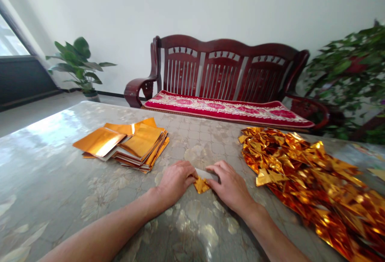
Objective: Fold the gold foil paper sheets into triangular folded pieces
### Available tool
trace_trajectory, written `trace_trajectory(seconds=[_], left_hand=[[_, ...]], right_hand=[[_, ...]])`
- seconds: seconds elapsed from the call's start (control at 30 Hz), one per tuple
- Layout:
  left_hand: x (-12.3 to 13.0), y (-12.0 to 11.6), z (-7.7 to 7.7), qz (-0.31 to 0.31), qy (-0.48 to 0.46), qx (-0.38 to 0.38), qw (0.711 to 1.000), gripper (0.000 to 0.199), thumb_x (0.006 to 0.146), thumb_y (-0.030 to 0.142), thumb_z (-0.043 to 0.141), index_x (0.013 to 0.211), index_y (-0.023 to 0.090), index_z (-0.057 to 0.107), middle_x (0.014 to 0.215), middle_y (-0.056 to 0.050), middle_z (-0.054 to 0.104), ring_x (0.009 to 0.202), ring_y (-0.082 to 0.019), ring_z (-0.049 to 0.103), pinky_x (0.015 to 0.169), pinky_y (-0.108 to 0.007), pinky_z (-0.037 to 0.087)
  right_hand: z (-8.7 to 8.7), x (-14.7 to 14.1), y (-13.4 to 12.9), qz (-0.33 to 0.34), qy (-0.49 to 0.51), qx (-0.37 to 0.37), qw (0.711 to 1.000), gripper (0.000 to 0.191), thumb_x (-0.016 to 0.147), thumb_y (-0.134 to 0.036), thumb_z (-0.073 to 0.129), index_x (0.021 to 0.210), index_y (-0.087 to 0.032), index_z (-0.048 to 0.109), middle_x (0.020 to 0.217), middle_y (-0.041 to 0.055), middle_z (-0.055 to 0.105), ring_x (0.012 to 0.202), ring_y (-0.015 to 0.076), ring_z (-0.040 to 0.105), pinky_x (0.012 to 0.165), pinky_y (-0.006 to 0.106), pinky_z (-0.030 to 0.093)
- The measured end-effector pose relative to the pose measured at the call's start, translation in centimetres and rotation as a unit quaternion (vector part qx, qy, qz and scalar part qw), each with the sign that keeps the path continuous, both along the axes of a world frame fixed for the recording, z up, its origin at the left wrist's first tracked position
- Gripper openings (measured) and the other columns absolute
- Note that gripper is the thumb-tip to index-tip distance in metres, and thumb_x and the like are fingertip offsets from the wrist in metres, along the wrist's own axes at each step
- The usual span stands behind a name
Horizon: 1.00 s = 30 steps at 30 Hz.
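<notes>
A small sheet of gold foil paper lies partly folded on the table in front of me, its gold corner pointing toward me and its pale underside showing behind. My left hand grips its left side with curled fingers, thumb against the fold. On the other side, my right hand pinches the paper between thumb and fingers. To the left is a loose stack of flat gold foil sheets. A large heap of folded gold foil pieces spreads along the right.
The table has a glossy, flower-patterned cover. Beyond its far edge stands a dark red wooden bench with a red and white seat cover. A potted plant stands at the back left, and leafy greenery at the right.
</notes>
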<state>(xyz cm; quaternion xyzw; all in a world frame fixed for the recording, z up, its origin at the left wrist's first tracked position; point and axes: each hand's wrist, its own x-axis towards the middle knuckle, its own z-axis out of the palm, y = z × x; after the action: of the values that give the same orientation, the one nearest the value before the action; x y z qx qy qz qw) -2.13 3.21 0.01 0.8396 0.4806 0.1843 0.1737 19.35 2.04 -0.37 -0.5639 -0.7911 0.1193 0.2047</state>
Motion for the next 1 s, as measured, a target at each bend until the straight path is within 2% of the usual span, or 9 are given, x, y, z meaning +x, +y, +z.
trace_trajectory(seconds=[0.13,0.2,0.3,0.43,0.57,0.77,0.87,1.0], left_hand=[[-0.4,0.7,0.4,-0.011,0.017,0.016,1.0,0.041,0.086,0.027,0.069,0.126,0.025,0.062,0.118,-0.004,0.066,0.111,-0.024,0.058,0.097,-0.035,0.045],[-0.6,1.2,0.4,-0.018,0.024,0.013,0.999,0.051,0.084,0.029,0.071,0.132,0.023,0.058,0.12,-0.006,0.065,0.112,-0.026,0.057,0.099,-0.037,0.044],[-0.7,1.9,0.0,-0.028,0.016,0.006,0.999,0.054,0.082,0.028,0.071,0.134,0.021,0.055,0.118,-0.007,0.065,0.111,-0.026,0.058,0.098,-0.037,0.045],[-0.9,2.5,-0.7,-0.038,0.001,-0.013,0.999,0.045,0.081,0.03,0.071,0.123,0.02,0.059,0.112,-0.006,0.066,0.106,-0.025,0.06,0.092,-0.034,0.046],[-0.9,2.7,-0.5,-0.025,-0.005,-0.043,0.999,0.031,0.079,0.032,0.072,0.107,0.021,0.065,0.097,-0.002,0.068,0.09,-0.021,0.062,0.079,-0.028,0.045],[-0.8,2.6,-0.4,0.018,-0.044,-0.092,0.995,0.017,0.078,0.03,0.07,0.092,0.021,0.069,0.077,0.003,0.065,0.072,-0.015,0.059,0.06,-0.024,0.035],[-0.8,2.4,-0.7,0.032,-0.067,-0.092,0.993,0.012,0.08,0.026,0.068,0.09,0.021,0.069,0.075,0.003,0.066,0.07,-0.015,0.059,0.061,-0.023,0.035],[-0.9,2.0,-1.0,-0.006,-0.09,-0.044,0.995,0.005,0.083,0.018,0.062,0.083,0.02,0.067,0.083,0.001,0.067,0.081,-0.015,0.06,0.069,-0.022,0.039]], right_hand=[[0.4,0.1,0.4,-0.018,-0.023,-0.021,0.999,0.017,0.082,-0.031,0.069,0.099,-0.027,0.067,0.1,0.0,0.063,0.103,0.0192,0.057,0.084,0.03,0.041],[0.4,0.1,0.5,-0.023,-0.027,-0.025,0.999,0.017,0.081,-0.031,0.07,0.097,-0.027,0.065,0.101,-0.0004,0.062,0.103,0.019,0.056,0.081,0.029,0.04],[0.4,0.1,0.5,-0.022,-0.033,-0.033,0.999,0.016,0.08,-0.031,0.07,0.093,-0.026,0.062,0.1,-0.0009,0.061,0.101,0.0185,0.055,0.077,0.028,0.038],[0.6,0.1,0.6,-0.026,-0.035,-0.036,0.998,0.017,0.078,-0.032,0.072,0.085,-0.025,0.058,0.094,-0.0014,0.06,0.095,0.0178,0.055,0.072,0.027,0.035],[0.9,0.0,0.5,-0.024,-0.03,-0.045,0.998,0.016,0.077,-0.029,0.073,0.084,-0.024,0.059,0.085,-0.0024,0.062,0.085,0.0171,0.055,0.066,0.026,0.032],[0.8,-0.2,0.4,-0.02,-0.018,-0.032,0.999,0.012,0.079,-0.028,0.072,0.086,-0.025,0.063,0.078,-0.0023,0.064,0.08,0.0173,0.056,0.063,0.026,0.03],[0.5,-0.1,0.2,-0.018,-0.015,-0.026,0.999,0.008,0.081,-0.026,0.071,0.082,-0.025,0.063,0.077,-0.0024,0.063,0.081,0.0175,0.055,0.064,0.026,0.031],[0.1,-0.1,-0.2,0.023,-0.025,0.024,0.999,0.01,0.085,-0.019,0.067,0.08,-0.023,0.06,0.082,-0.0009,0.063,0.085,0.0185,0.054,0.071,0.028,0.036]])
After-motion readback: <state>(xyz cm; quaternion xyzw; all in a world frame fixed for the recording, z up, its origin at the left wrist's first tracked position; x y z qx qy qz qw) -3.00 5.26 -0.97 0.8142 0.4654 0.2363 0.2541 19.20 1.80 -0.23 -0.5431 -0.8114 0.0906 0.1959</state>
